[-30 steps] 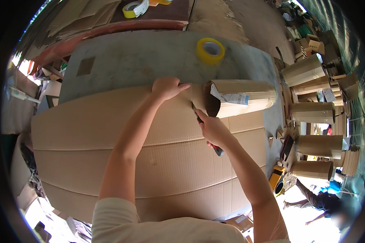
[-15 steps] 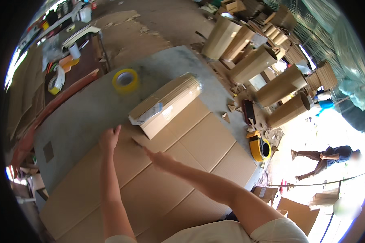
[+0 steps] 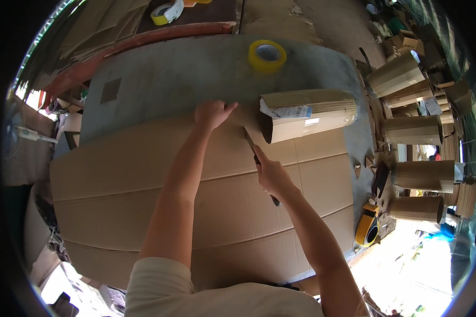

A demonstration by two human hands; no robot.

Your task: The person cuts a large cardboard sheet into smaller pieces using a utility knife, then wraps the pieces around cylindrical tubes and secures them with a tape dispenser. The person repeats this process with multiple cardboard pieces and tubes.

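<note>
A large flat cardboard sheet [image 3: 232, 193] with several crease lines covers the near part of the grey table. My left hand [image 3: 212, 114] is closed at its far edge, thumb sticking out to the right; its fingertips are hidden. In my right hand [image 3: 275, 177] is a knife [image 3: 252, 143] with a thin blade and a dark handle. The blade tip points away from me, at the cardboard right of my left hand. Just beyond the tip lies a folded cardboard bundle [image 3: 312, 113] wrapped in clear film, with a label at its left end.
A yellow tape roll [image 3: 267, 55] lies on the grey table [image 3: 158, 79] at the back. The yellow tape dispenser [image 3: 367, 225] is by the right edge. Several cardboard bundles [image 3: 424, 176] stand to the right. A red-brown beam [image 3: 137, 46] runs along the far left.
My view has turned, shifting the table and bundles across the picture. My left hand stays at the sheet's far edge. The knife in my right hand shows more clearly.
</note>
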